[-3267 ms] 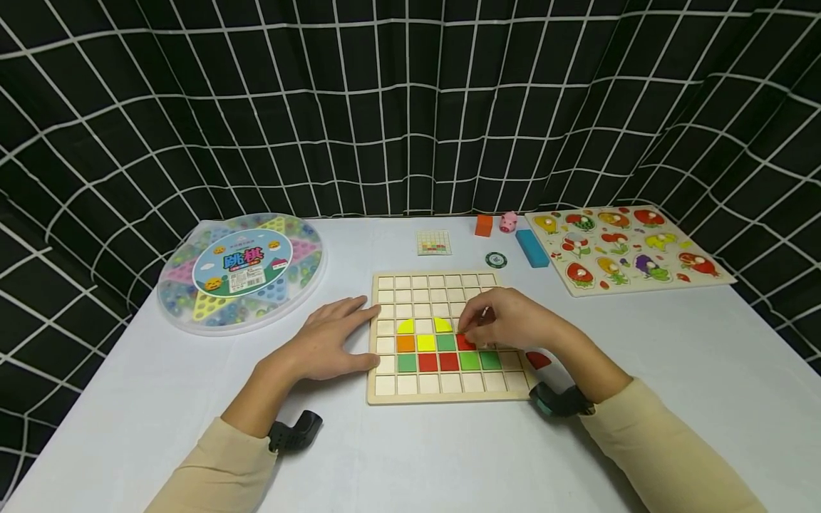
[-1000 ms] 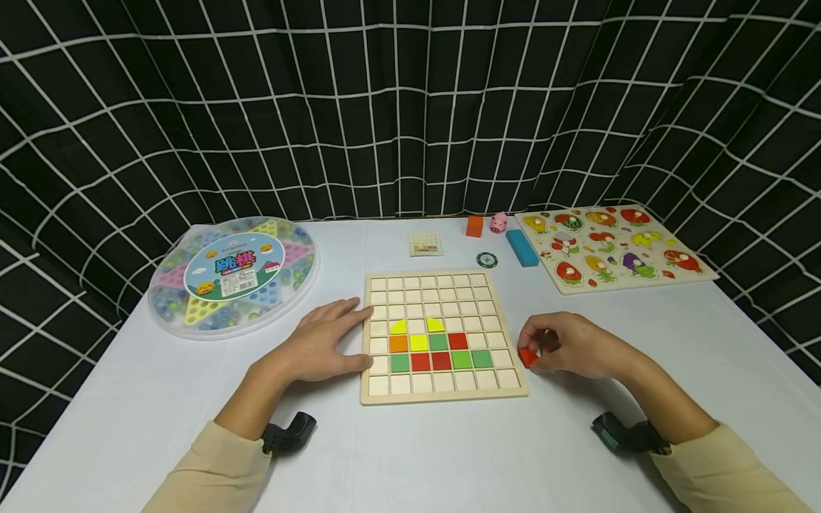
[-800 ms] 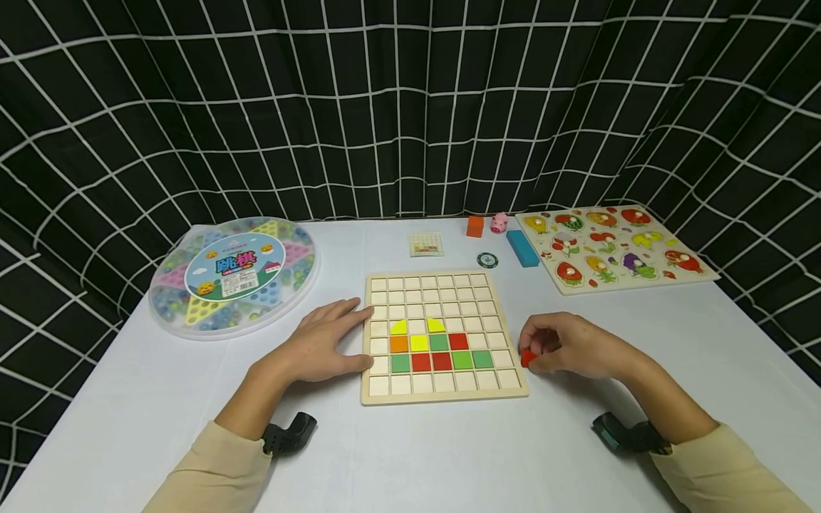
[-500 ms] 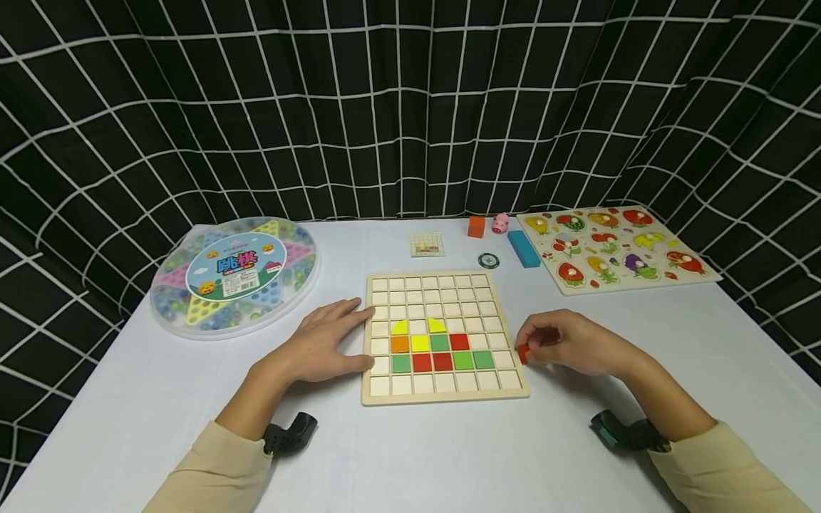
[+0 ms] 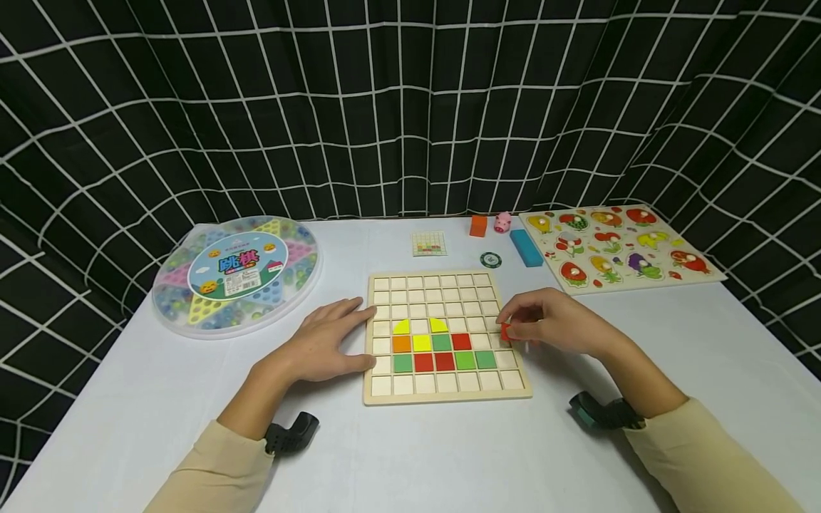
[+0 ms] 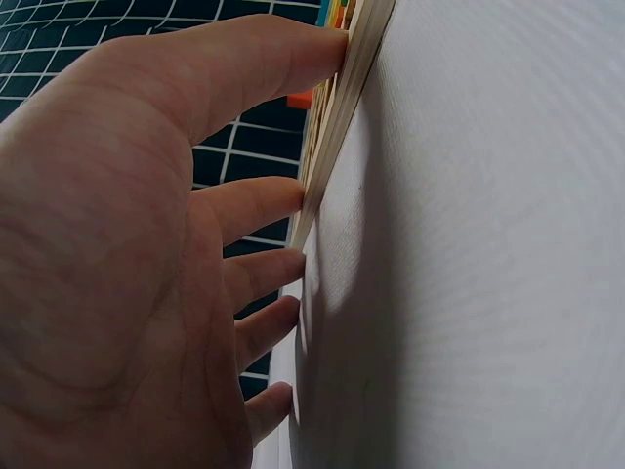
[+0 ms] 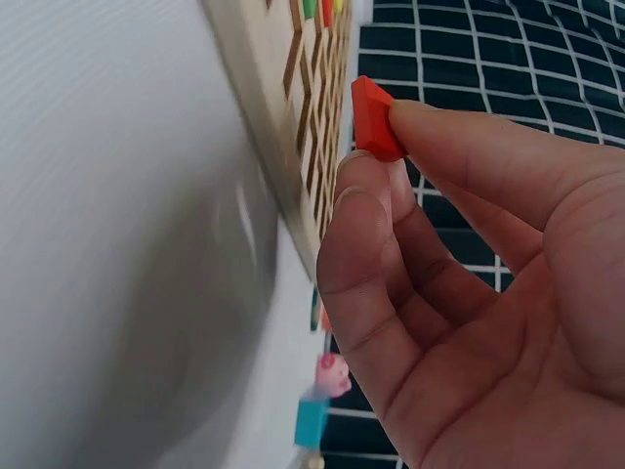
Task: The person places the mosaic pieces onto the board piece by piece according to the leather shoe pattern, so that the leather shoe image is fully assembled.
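Note:
A wooden grid board (image 5: 449, 397) lies on the table in the head view, with two rows of coloured square tiles and two yellow rounded tiles (image 5: 439, 326) above them. My left hand (image 5: 321, 343) rests spread beside it, thumb (image 6: 312, 57) and index fingertip touching the board's left edge. Over the board's right edge, my right hand (image 5: 556, 324) pinches a small red tile (image 7: 374, 122) between thumb and fingertips. In the right wrist view that tile is held tilted, clear of the board; its full outline is partly covered by the fingers.
A pattern card (image 5: 428, 244), an orange block (image 5: 478, 226), a pink pig figure (image 5: 503, 222), a round chip (image 5: 490, 260) and a blue block (image 5: 527, 247) lie behind the board. A marble game box (image 5: 186, 324) sits left, a fruit puzzle (image 5: 641, 285) right.
My right hand set down a red square on the board, went to the red tile on the table, picked it up and brought it left to the board's edge. My left hand stays put.

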Motion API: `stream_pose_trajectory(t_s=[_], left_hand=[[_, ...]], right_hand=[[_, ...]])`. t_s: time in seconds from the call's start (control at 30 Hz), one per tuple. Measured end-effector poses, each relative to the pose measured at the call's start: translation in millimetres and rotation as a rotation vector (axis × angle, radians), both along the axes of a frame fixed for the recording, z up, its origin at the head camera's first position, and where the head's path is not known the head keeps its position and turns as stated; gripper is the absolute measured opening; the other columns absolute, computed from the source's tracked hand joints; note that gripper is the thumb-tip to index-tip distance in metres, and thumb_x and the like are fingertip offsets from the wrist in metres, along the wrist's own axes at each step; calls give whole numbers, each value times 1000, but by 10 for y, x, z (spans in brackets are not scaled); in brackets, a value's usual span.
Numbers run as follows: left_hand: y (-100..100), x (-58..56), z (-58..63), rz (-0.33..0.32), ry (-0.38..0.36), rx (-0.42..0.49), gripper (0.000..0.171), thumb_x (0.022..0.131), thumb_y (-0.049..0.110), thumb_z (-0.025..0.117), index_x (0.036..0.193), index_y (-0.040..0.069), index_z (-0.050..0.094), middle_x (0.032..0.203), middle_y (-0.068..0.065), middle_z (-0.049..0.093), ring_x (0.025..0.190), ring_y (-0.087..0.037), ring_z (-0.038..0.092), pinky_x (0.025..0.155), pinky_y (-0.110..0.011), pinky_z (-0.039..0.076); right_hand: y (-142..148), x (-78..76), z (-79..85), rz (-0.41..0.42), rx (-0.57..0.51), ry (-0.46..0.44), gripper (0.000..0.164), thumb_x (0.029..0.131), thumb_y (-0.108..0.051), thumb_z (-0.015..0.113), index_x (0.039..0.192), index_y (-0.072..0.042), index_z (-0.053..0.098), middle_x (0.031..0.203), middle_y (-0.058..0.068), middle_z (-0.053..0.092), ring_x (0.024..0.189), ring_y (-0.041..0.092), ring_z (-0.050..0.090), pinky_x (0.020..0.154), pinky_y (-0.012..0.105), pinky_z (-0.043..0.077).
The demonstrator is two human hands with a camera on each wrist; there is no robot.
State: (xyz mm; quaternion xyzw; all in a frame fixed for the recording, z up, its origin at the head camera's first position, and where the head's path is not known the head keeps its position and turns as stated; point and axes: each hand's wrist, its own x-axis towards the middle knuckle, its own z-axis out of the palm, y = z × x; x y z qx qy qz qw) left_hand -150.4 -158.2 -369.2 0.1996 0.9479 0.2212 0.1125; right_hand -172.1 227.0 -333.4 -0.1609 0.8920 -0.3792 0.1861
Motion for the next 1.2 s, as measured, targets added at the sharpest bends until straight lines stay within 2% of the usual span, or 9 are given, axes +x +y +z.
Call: stream_pose_trajectory(t_s=[0.23, 0.57, 0.77, 1.07, 1.2], left_hand=[[-4, -6, -12, -3, -2, 0, 83, 87, 50, 69, 160, 22, 41, 170, -10, 29, 157, -38, 23, 127, -62, 16], [-5, -6, -9, -4, 3, -8, 83, 87, 49, 69, 160, 22, 41, 170, -10, 29, 157, -38, 24, 127, -62, 16], [-8, -7, -10, -5, 3, -4, 83, 86, 49, 69, 160, 22, 42, 170, -10, 29, 157, -39, 24, 127, -62, 16], [-4, -11, -11, -1, 0, -6, 83, 86, 49, 69, 160, 22, 42, 170, -10, 29, 157, -38, 23, 127, -63, 16], [0, -3, -11, 0, -1, -4, 83, 86, 49, 69, 160, 22, 42, 170, -10, 29, 157, -38, 23, 127, -63, 16]], right_hand=[[-164, -89, -23, 37, -30, -17, 18, 94, -9, 73, 111, -6, 77, 101, 8, 72, 85, 23, 59, 65, 28, 55], [-301, -167, -53, 80, -16, -31, 12, 94, -7, 72, 104, -7, 78, 97, 6, 71, 82, 22, 59, 62, 27, 51], [-348, -179, -66, 94, -5, -40, 10, 93, -7, 73, 102, -7, 77, 90, 5, 67, 83, 22, 57, 64, 25, 49], [-384, -167, -84, 83, -18, -111, 6, 92, -5, 73, 98, -6, 76, 82, 6, 66, 70, 21, 58, 61, 26, 51], [-392, -147, -104, 73, -3, -92, 6, 92, -7, 75, 98, -7, 77, 84, 6, 66, 73, 21, 58, 62, 26, 52]])
